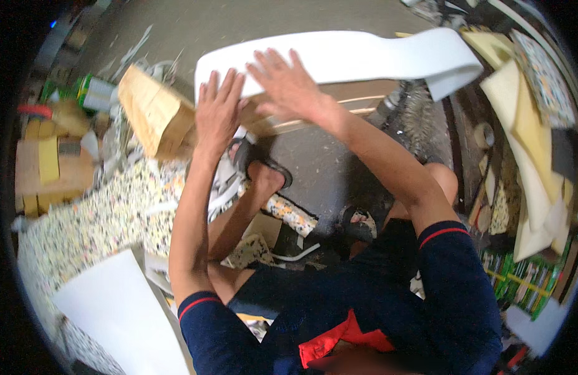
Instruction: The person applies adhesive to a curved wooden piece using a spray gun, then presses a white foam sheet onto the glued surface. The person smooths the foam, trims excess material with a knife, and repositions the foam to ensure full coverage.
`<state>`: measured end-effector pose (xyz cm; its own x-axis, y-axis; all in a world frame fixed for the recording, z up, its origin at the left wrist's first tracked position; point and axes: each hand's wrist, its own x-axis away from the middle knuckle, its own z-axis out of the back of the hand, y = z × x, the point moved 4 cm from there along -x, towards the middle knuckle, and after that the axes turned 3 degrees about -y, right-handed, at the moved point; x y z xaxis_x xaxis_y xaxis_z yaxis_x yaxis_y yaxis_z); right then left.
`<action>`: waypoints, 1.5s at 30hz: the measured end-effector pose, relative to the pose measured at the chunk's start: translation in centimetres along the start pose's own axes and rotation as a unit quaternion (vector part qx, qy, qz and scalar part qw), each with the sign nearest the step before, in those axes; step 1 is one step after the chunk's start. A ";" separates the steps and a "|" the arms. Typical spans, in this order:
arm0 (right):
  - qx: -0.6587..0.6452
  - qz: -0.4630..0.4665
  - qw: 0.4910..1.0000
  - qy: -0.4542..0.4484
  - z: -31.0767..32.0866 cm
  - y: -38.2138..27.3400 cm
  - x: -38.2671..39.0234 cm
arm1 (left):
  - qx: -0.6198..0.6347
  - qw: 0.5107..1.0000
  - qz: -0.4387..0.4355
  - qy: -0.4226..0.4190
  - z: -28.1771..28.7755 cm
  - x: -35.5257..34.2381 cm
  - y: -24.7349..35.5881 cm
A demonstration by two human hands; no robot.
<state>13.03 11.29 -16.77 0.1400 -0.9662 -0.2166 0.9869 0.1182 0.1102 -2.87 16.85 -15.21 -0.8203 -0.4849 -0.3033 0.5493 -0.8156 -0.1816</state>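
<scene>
A long white sheet of foam-like material (358,56) lies across a low brown board (350,100), its right end curling over and hanging down. My left hand (221,112) is at the sheet's left part, fingers stretched out and reaching over its front edge. Just to the right, my right hand (286,84) is over the same sheet, palm down with fingers spread. Whether either palm presses on it or hovers I cannot tell. Neither hand grips anything.
Yellowish block (148,109) at left; cardboard (70,169), speckled foam (114,212) and a white sheet (117,312) beyond and below it. Cream foam pieces (523,156) at right, above green items (523,281). A coiled hose (417,115) hangs under the sheet's right part. Bare grey floor (270,19) behind.
</scene>
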 end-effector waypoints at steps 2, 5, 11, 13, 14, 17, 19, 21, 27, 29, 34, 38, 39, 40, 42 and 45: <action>-0.102 0.017 0.994 0.027 0.2 1.2 0.9 | 0.031 0.999 -0.001 -0.038 0.1 0.1 -0.2; -0.139 -0.150 0.977 -0.057 -0.2 7.1 1.7 | 0.080 0.992 0.036 -0.092 -0.3 0.2 -0.8; -0.236 -0.500 0.831 -0.063 -3.1 21.7 10.9 | 0.189 0.961 0.152 -0.131 -0.6 -2.1 -2.6; -0.295 -0.548 0.782 0.022 -3.9 24.0 15.5 | 0.149 0.959 0.210 -0.121 -0.8 -3.7 -3.2; -0.305 -0.560 0.767 0.062 -4.4 24.1 17.6 | 0.125 0.951 0.255 -0.119 -1.0 -4.1 -3.4; -0.202 -0.602 0.692 0.345 -4.1 22.0 23.7 | 0.154 0.922 0.339 -0.104 -1.8 -4.7 -3.9; -0.278 -0.628 0.672 0.277 -6.6 18.9 24.5 | 0.134 0.920 0.353 -0.105 -2.1 -4.8 -4.3; -0.407 -0.649 0.591 0.255 -9.4 16.3 24.2 | 0.162 0.913 0.355 -0.122 -2.6 -4.6 -4.8; -0.629 -0.568 0.435 0.305 -14.4 14.8 21.8 | 0.242 0.893 0.363 -0.110 -3.4 -4.2 -6.7; -0.606 -0.563 0.472 0.305 -15.0 15.8 21.4 | 0.249 0.899 0.350 -0.081 -3.4 -4.4 -6.8; -0.567 -0.551 0.516 0.330 -13.5 16.9 20.6 | 0.305 0.886 0.346 -0.056 -3.7 -3.4 -7.3; -0.713 -0.507 0.340 0.345 -8.8 16.5 19.0 | 0.412 0.847 0.336 -0.028 -4.0 -1.8 -9.2; -0.747 -0.496 0.307 0.319 -7.1 16.5 18.3 | 0.425 0.848 0.317 -0.016 -3.8 -1.1 -9.6; -0.766 -0.459 0.311 0.325 -4.9 16.6 17.3 | 0.452 0.834 0.315 -0.003 -3.8 -0.3 -10.1; -0.796 -0.383 0.327 0.336 -0.1 16.7 15.3 | 0.513 0.771 0.376 0.013 -4.7 1.8 -10.8; -0.783 -0.267 0.398 0.397 8.1 17.7 12.2 | 0.575 0.715 0.393 0.051 -7.0 4.6 -9.6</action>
<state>31.53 -0.30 -9.60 -0.7550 -0.6462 -0.1113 -0.3523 0.5429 -0.7623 -10.83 24.63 -21.41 -0.2819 -0.9588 0.0352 0.2919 -0.0508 0.9551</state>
